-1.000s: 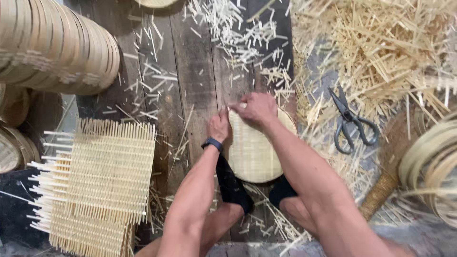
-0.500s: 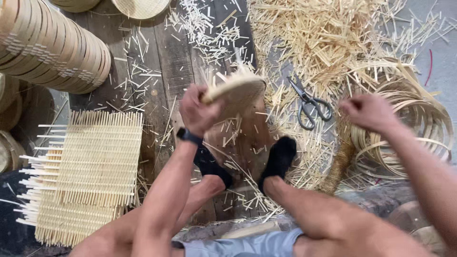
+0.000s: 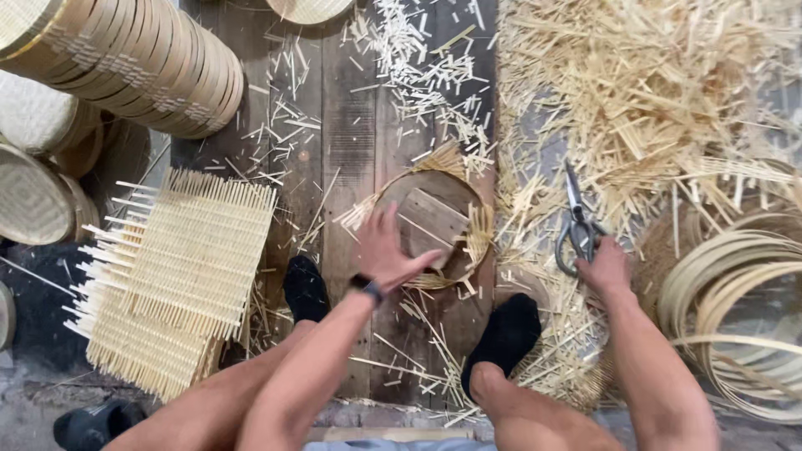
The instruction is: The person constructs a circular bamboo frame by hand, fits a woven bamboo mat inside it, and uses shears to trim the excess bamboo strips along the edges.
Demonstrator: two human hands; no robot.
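On plank floor (image 3: pixel 351 150), left hand (image 3: pixel 388 250) fingers spread, pressing round frame (image 3: pixel 430 225), right hand (image 3: pixel 603 269) closed on scissors (image 3: pixel 576 221), 2 black socks, woven mats (image 3: pixel 180 267) left.

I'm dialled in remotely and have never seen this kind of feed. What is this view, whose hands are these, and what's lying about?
The view comes from a camera on a person's head, looking down at their bare arms and black-socked feet. The left hand rests on a round wooden block ringed by trimmed bamboo ends. The right hand grips the handles of grey metal scissors. On the dark wooden plank floor lie a pale square woven bamboo mat, scattered pale bamboo offcuts, coiled bamboo hoops and a stack of round bamboo trays.
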